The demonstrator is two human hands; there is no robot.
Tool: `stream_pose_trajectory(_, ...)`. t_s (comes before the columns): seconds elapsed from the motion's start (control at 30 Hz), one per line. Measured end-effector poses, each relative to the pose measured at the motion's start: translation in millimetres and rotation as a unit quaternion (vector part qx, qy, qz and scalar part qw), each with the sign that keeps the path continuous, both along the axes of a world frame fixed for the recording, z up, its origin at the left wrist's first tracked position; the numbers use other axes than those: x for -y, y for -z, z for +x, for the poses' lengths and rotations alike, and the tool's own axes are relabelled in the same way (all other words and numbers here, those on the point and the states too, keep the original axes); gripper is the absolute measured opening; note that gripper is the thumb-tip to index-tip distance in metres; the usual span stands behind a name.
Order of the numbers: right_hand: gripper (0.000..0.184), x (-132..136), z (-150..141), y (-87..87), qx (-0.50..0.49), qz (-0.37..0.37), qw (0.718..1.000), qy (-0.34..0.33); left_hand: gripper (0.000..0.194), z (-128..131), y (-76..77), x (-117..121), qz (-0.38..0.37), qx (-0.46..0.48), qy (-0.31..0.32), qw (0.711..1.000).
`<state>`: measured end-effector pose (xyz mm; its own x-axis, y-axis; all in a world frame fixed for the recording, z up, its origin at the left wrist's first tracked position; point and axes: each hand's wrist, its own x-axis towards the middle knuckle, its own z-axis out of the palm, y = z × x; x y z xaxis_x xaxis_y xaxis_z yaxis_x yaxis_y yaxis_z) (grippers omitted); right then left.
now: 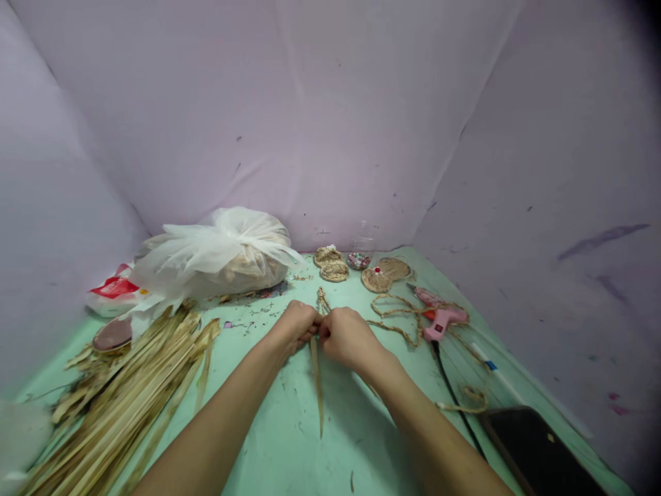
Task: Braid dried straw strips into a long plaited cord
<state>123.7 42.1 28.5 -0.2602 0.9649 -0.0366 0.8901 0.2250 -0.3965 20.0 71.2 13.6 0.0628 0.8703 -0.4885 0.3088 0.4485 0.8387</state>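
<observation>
As left hand [299, 322] and right hand [345, 333], curled closed, pinch fibre cord [322, 297] left of glue gun [443, 319], apparently twisting, the next turn needs tension.

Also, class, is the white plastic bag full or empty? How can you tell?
Not empty: the white plastic bag bulges, and tan contents show through its thin side.

Tabletop [273, 441] lies open around the strip [317, 386] below the hands [347, 334], hemmed by dried stalks [139, 393] left, a glue gun [443, 320] right
</observation>
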Motion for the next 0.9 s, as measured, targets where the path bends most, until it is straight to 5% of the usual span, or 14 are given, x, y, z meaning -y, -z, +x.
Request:
stream_pose_trajectory(0.13,0.01,-5,15,-5.7,-0.065,-0.118,0.99,-0.049,0.01,-8,-4.2,-2,0.009,0.008,0.036,0.999)
stream_pose_trajectory(0.2,0.015,-12,24,-6.9,-0.13,-0.157,0.979,-0.001,0.009,-14,-2.2,-4,0.013,0.016,0.066,0.998)
stream_pose_trajectory(0.33,0.017,-27,28,1.0,-0.277,-0.076,0.946,0.149,0.013,-21,3.9,-8,0.016,0.03,0.098,0.995)
stream_pose_trajectory(0.47,0.013,-27,7,13.8,-0.366,-0.17,0.905,0.133,0.013,-23,6.7,-9,0.024,0.038,0.101,0.994)
stream_pose_trajectory(0.67,0.008,-26,-7,31.1,-0.368,-0.206,0.894,0.152,0.012,-20,4.6,-7,0.021,0.034,0.101,0.994)
stream_pose_trajectory(0.9,0.009,-31,-1,34.2,-0.384,-0.213,0.881,0.175,0.004,-21,-0.9,-10,0.09,-0.119,0.133,0.98)
